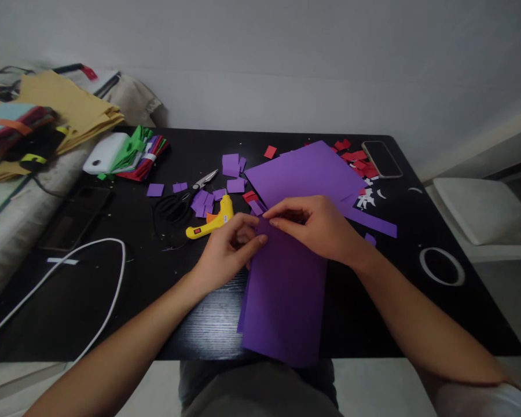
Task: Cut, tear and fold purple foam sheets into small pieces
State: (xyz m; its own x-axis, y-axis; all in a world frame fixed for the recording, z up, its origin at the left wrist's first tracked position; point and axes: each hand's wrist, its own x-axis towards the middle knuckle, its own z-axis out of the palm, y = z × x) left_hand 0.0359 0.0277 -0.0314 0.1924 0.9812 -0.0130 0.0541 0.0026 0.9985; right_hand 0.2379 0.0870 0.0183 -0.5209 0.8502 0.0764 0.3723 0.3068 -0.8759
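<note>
Pale grey wall (260,98) rises behind a black worktop (364,313) strewn with paper pieces. Both hands meet over the upper left corner of a folded or doubled purple sheet (284,289). The left hand (228,252) is closed on its left edge, thumb on top; the right hand (316,226) has thumb and forefinger drawn together at the top edge, though I cannot tell whether paper lies between them. From this corner the sheet's long axis runs back towards the person's lap, its lower end reaching the worktop's near edge. The left hand is nearer the sheet's long left side; the right reaches across its top.

Just beside the left hand lies a yellow glue gun (219,221), with black-handled scissors (176,207) and small purple pieces (231,164) past it. A larger purple sheet (306,172) crowds the space beyond the right hand, with red pieces (364,167) and a phone (382,159) farther off. A white ring (461,273) sits well apart at right, a white cable (124,258) at left.
</note>
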